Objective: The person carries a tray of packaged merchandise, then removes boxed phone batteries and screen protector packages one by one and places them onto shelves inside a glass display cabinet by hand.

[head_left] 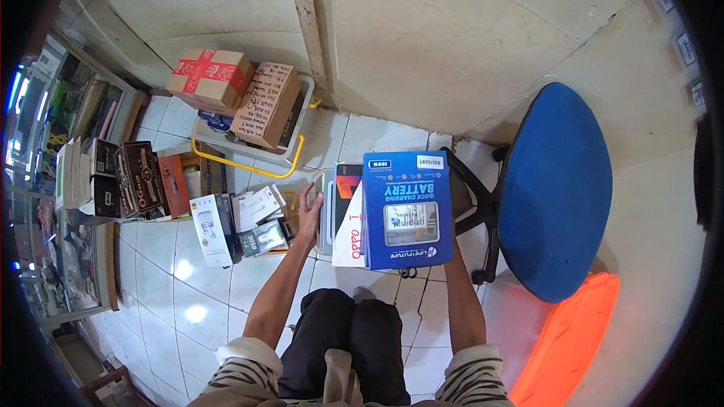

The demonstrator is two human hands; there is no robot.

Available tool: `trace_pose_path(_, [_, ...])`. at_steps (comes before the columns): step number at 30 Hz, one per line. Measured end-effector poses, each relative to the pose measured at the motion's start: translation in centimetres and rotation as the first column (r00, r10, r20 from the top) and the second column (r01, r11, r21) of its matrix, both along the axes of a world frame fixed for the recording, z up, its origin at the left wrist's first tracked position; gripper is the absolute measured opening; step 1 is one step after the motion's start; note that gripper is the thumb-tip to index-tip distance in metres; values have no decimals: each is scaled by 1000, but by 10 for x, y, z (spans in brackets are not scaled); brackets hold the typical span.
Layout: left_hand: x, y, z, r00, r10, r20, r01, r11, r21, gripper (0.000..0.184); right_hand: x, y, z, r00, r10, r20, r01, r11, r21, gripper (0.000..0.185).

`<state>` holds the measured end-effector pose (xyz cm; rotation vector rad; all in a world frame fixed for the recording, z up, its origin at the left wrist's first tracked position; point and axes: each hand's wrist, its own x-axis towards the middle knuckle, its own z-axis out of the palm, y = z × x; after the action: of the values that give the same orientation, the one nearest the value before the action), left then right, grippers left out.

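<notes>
My left hand (308, 215) grips the left side of a clear plastic container (325, 237), with its fingers along the wall. Standing in the container are flat boxes: a dark one with an orange label (348, 181), a white one with red handwriting (349, 237), and in front a blue battery box (407, 256) with a window, its print upside down to me. My right forearm (465, 305) reaches to the right side of the blue box, which hides my right hand and its fingers.
To the left are several small product boxes (215, 230) and dark cartons (139, 179) by a glass display case (45, 218). Taped cardboard boxes (211, 79) fill a crate with yellow handles (300, 154). A blue-seated swivel chair (558, 192) and an orange plastic piece (569, 343) are right.
</notes>
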<state>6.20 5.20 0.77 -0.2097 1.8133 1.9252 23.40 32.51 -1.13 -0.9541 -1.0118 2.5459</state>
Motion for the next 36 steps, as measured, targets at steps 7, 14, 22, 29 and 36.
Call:
trace_pose_path(7, [19, -4, 75, 999, -32, -22, 32, 999, 15, 53, 27, -7, 69, 996, 60, -66, -66, 993, -102, 46])
trace_pose_path(14, [41, -17, 130, 1000, -18, -12, 19, 997, 76, 52, 54, -23, 136, 983, -41, 180, 41, 999, 3, 52])
trace_pose_path(22, [79, -41, 206, 1000, -11, 15, 10, 998, 56, 52, 81, -48, 217, 968, -71, 239, 59, 997, 56, 55])
trace_pose_path(29, [114, -76, 262, 993, 31, 115, -46, 990, 135, 53, 110, -68, 282, 993, 20, 119, -20, 1000, 4, 51])
trace_pose_path(36, [155, -122, 299, 992, 118, -48, -112, 988, 101, 52, 115, -95, 352, 993, 104, 54, -109, 988, 105, 46])
